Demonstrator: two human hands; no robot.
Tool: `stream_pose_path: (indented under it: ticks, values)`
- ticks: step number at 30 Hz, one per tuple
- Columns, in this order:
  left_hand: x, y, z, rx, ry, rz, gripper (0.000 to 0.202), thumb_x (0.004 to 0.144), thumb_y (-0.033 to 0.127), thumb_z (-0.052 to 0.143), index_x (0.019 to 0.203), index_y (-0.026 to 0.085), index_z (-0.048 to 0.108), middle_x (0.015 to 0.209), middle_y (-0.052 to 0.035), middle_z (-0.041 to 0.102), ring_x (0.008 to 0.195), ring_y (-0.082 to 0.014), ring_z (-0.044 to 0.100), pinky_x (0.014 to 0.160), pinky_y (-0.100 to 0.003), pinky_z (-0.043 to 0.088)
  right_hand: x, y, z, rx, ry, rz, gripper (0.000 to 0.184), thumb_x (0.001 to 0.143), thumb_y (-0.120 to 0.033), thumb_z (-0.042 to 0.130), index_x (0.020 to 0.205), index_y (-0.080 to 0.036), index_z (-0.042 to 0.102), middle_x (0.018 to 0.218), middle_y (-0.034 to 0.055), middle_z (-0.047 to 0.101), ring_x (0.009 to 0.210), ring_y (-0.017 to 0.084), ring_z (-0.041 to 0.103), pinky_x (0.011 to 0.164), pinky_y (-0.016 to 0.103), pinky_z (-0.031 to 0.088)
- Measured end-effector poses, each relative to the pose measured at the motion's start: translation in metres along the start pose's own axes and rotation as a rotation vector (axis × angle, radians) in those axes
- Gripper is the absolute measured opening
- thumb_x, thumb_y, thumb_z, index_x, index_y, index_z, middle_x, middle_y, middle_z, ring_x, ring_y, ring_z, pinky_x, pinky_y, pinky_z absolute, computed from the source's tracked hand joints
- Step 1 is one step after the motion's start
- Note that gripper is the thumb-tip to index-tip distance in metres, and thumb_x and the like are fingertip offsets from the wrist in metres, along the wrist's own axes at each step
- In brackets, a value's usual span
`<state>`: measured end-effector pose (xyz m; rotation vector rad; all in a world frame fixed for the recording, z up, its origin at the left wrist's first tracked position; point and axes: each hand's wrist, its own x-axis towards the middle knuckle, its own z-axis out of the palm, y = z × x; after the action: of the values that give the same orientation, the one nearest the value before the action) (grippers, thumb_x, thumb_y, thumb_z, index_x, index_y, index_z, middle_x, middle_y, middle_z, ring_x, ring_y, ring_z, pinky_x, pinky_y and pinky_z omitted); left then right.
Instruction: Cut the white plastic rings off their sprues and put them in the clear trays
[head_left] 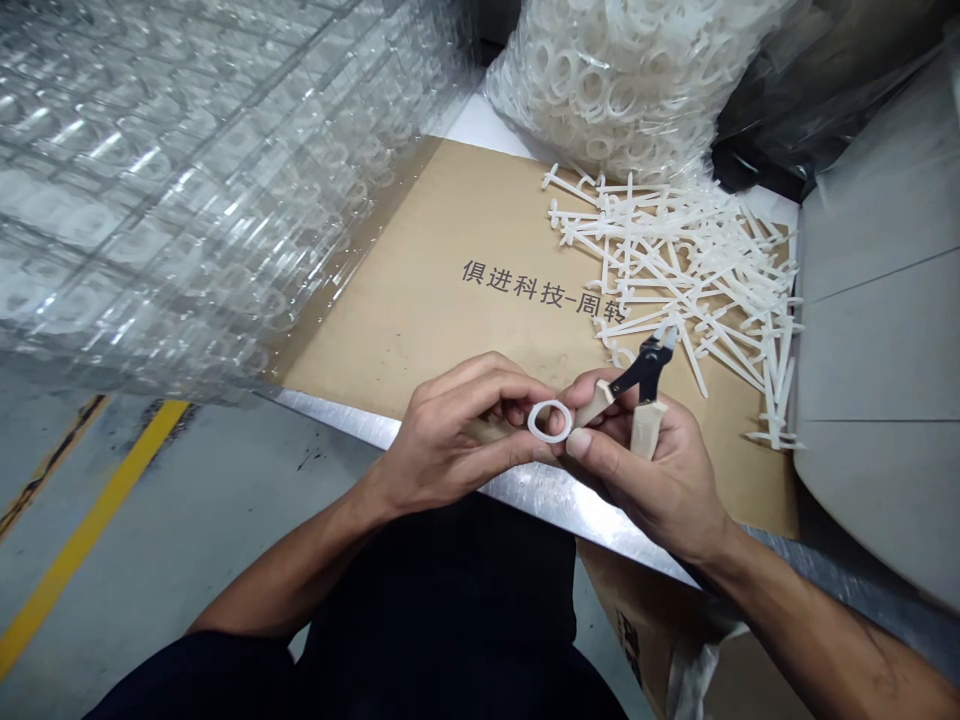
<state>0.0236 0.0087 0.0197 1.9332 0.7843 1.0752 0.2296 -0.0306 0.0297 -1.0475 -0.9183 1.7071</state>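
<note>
Two bare hands meet just above the front edge of a steel table, holding a white plastic ring between them. The ring's flat face is turned up toward the wearer, and it looks like a slightly tilted oval with its long axis running roughly left to right. The left hand curls almost closed, its fingertips pinching the ring's left side. The right hand is closed around the cream handles of a pair of side cutters, its thumb just beside the ring. The cutters' black head points up and to the right, away from the person, and whether the jaws are fully closed is hard to tell. Both forearms angle inward from the lower corners. On the table lies a tan cardboard sheet printed with dark Chinese characters, and a loose heap of white plastic stems sits on its right side. Behind it is a bulging clear bag of white rings. Stacked clear plastic trays rise on the left, above a grey floor with a yellow stripe.
</note>
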Motion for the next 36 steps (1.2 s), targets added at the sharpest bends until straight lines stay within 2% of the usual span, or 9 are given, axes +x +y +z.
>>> stream_pose_path:
  ticks: [10, 19, 24, 32, 36]
  values:
    - [0.0003, 0.0008, -0.0001, 0.021, -0.005, -0.006, 0.026, 0.088, 0.028, 0.082, 0.110, 0.018, 0.071, 0.098, -0.0058, 0.073, 0.086, -0.0151, 0.067, 0.076, -0.027, 0.055, -0.0006, -0.0007, 0.0003, -0.031, 0.019, -0.004, 0.027, 0.085, -0.030, 0.085, 0.105, -0.024, 0.068, 0.095, 0.0051, 0.071, 0.089, 0.023, 0.070, 0.068, 0.032, 0.058]
    - [0.0003, 0.0003, 0.0004, 0.009, -0.004, 0.004, 0.029, 0.085, 0.022, 0.084, 0.111, 0.015, 0.071, 0.100, -0.0058, 0.072, 0.088, -0.0140, 0.067, 0.078, -0.025, 0.055, 0.0000, -0.0005, 0.0006, 0.001, 0.006, -0.013, 0.024, 0.086, -0.025, 0.085, 0.105, -0.025, 0.070, 0.095, 0.0042, 0.071, 0.090, 0.022, 0.069, 0.070, 0.031, 0.056]
    - [0.0000, -0.0002, 0.0000, 0.015, -0.005, 0.005, 0.029, 0.086, 0.024, 0.083, 0.111, 0.017, 0.071, 0.100, -0.0057, 0.072, 0.088, -0.0144, 0.067, 0.078, -0.026, 0.055, -0.0006, -0.0007, 0.0004, 0.025, -0.003, -0.014, 0.023, 0.087, -0.023, 0.084, 0.105, -0.025, 0.070, 0.096, 0.0034, 0.070, 0.091, 0.020, 0.068, 0.074, 0.030, 0.056]
    - [-0.0008, -0.0006, -0.0018, 0.001, -0.008, -0.014, 0.029, 0.086, 0.021, 0.083, 0.113, 0.018, 0.071, 0.101, -0.0052, 0.071, 0.089, -0.0140, 0.066, 0.078, -0.026, 0.054, 0.0012, -0.0001, 0.0000, 0.007, -0.007, -0.025, 0.022, 0.088, -0.022, 0.083, 0.106, -0.025, 0.071, 0.092, 0.0018, 0.069, 0.078, 0.014, 0.064, 0.064, 0.024, 0.052]
    - [-0.0007, 0.0002, -0.0022, -0.005, -0.002, -0.009, 0.029, 0.086, 0.020, 0.083, 0.113, 0.018, 0.071, 0.100, -0.0046, 0.071, 0.088, -0.0134, 0.066, 0.078, -0.025, 0.054, 0.0002, 0.0002, -0.0011, -0.010, -0.005, -0.030, 0.020, 0.090, -0.023, 0.082, 0.107, -0.025, 0.071, 0.093, 0.0026, 0.070, 0.078, 0.015, 0.065, 0.063, 0.024, 0.051]
